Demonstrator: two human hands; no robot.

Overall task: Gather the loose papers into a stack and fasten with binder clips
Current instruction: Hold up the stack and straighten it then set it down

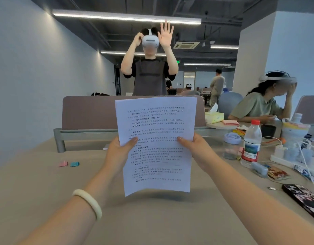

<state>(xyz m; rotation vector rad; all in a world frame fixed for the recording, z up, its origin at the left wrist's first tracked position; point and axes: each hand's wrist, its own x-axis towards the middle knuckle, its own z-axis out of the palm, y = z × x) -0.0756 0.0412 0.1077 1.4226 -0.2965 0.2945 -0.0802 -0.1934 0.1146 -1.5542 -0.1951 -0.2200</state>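
Note:
A stack of white printed papers [157, 124] is held upright above the beige table [46, 191], its lower edge just off the surface. My left hand [120, 152] grips its left edge, thumb on the front page. My right hand [195, 151] grips the right edge the same way. Two binder clips lie on the table at the left, a pink binder clip [63, 163] and a teal binder clip [74, 163] side by side, well apart from both hands.
A desk divider [89, 112] runs along the table's far side, with a person in a headset standing behind it. At the right are a water bottle [251, 144], a small jar [231, 146], a power strip with cables [294, 156], a phone [303, 198] and a seated person.

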